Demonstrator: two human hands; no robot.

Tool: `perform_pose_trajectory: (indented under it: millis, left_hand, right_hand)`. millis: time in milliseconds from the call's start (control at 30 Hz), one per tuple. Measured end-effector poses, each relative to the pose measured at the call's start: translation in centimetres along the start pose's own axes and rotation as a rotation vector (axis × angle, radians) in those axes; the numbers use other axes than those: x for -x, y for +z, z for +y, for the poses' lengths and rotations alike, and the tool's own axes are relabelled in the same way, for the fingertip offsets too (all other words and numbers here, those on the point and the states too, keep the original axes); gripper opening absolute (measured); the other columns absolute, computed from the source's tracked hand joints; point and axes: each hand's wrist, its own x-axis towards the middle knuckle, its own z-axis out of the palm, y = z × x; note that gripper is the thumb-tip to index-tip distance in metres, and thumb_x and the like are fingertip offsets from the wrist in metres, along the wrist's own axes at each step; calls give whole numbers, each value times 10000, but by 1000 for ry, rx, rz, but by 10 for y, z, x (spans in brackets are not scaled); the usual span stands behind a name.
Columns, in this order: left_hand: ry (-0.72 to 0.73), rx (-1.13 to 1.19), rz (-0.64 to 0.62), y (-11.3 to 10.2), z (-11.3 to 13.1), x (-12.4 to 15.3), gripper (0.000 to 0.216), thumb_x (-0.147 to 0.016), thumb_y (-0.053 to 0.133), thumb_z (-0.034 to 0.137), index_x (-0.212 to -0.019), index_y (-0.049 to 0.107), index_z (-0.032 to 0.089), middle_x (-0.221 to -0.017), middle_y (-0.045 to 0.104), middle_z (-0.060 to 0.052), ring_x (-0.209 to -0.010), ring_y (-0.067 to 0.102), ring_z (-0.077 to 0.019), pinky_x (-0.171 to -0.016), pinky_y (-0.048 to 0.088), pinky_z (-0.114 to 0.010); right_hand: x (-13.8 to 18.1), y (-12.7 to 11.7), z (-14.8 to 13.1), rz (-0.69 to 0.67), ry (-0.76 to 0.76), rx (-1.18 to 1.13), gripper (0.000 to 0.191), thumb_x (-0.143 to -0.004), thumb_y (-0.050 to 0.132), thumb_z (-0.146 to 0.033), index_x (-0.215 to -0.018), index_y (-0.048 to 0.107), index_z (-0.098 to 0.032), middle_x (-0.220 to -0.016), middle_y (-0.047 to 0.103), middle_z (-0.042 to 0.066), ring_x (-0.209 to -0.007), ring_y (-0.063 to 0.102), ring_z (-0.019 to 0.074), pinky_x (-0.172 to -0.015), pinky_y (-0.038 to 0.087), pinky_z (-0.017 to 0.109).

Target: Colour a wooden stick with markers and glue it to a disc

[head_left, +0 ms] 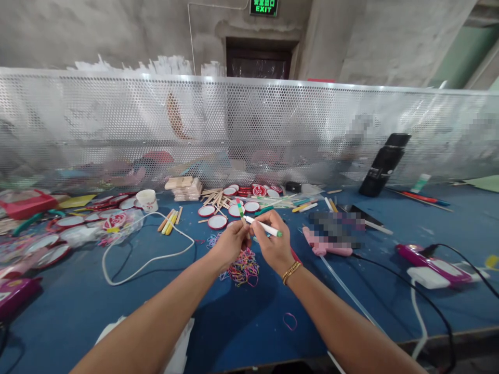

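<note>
My left hand (229, 243) pinches a small flat craft stick (240, 209), upright, its upper part coloured green with a red tip. In my right hand (276, 246) is a white marker (265, 226) with a green end, held like a pen. Its tip points at the stick, just above my left fingers; whether it touches I cannot tell. Below both hands lies a heap of colourful rubber bands (242, 269). Red-rimmed round discs (217, 222) and a pile of plain wooden sticks (217, 199) sit just beyond.
A perforated metal screen (273, 130) borders the blue table's far side. Bundled sticks (184, 188) and a paper cup (146, 200) stand near it. On the right are a black bottle (385, 165), a pink glue gun (325, 245), cables and a purple power strip (434, 265).
</note>
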Motion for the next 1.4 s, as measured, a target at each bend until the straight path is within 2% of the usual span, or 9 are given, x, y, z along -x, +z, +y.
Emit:
perform_pose_trajectory:
  millis: [100, 267, 433, 633, 800, 1000, 1167, 1300, 1400]
  left_hand:
    - [10, 1, 6, 0, 0, 0, 331, -892, 510, 475, -718, 488, 195, -529, 473, 41, -454, 378, -89, -447, 234, -214]
    - [-4, 5, 19, 0, -2, 0, 325, -879, 531, 497, -757, 514, 196, -541, 491, 39, -457, 382, -91, -442, 224, -214]
    - [19, -2, -3, -1, -3, -1, 340, -888, 522, 495, -734, 495, 193, -543, 474, 42, -463, 380, -85, -444, 228, -213]
    - [11, -4, 3, -1, -1, 0, 321, -889, 526, 490, -773, 517, 191, -552, 503, 32, -469, 395, -92, -448, 239, -217]
    - [28, -14, -23, 0, -1, 1, 348, -880, 527, 514, -740, 498, 196, -532, 482, 39, -464, 390, -94, -451, 240, -222]
    - [-5, -17, -8, 0, -2, 0, 323, -882, 527, 496, -763, 511, 196, -538, 493, 38, -468, 392, -95, -451, 234, -217]
    - [4, -23, -15, 0, -1, 0, 317, -900, 497, 474, -749, 496, 195, -542, 496, 32, -466, 396, -96, -447, 237, -220]
    - [-9, -12, -18, 3, 4, 2, 264, -921, 472, 414, -790, 520, 189, -551, 499, 37, -460, 382, -90, -451, 243, -217]
    - [-19, -13, -21, 5, 6, 4, 281, -915, 484, 442, -815, 541, 185, -561, 512, 35, -460, 388, -90, -456, 252, -224]
  right_hand:
    - [0, 0, 2, -19, 15, 1, 93, -878, 581, -289, -821, 560, -219, -685, 635, -11, -615, 605, 157, -603, 466, 284]
    - [-1, -1, 2, 40, -19, 31, 103, -876, 577, -283, -799, 559, -218, -686, 625, -16, -628, 595, 152, -620, 465, 280]
    - [0, -1, 0, -16, -4, 9, 92, -880, 574, -278, -813, 560, -217, -688, 640, -12, -625, 609, 154, -623, 472, 282]
    - [-1, -2, 1, 69, -41, 56, 101, -869, 575, -281, -791, 562, -217, -697, 625, -10, -643, 591, 156, -630, 462, 286]
    - [-2, -1, 1, 13, -25, 34, 90, -876, 575, -281, -813, 567, -217, -703, 631, -8, -646, 608, 159, -652, 473, 296]
    - [-3, -2, 1, 50, -8, 25, 109, -881, 574, -290, -801, 560, -218, -690, 628, -10, -621, 599, 156, -619, 467, 287]
    - [-2, -2, 2, 20, -23, 26, 121, -895, 569, -299, -805, 559, -220, -684, 624, -11, -632, 604, 158, -637, 471, 291]
    - [-5, -3, 4, 76, -31, 2, 129, -947, 504, -316, -956, 592, -223, -813, 685, 14, -744, 648, 168, -727, 495, 308]
    - [-6, -2, 7, 8, 11, -22, 154, -945, 508, -326, -1020, 600, -228, -884, 708, 23, -816, 671, 178, -784, 506, 321]
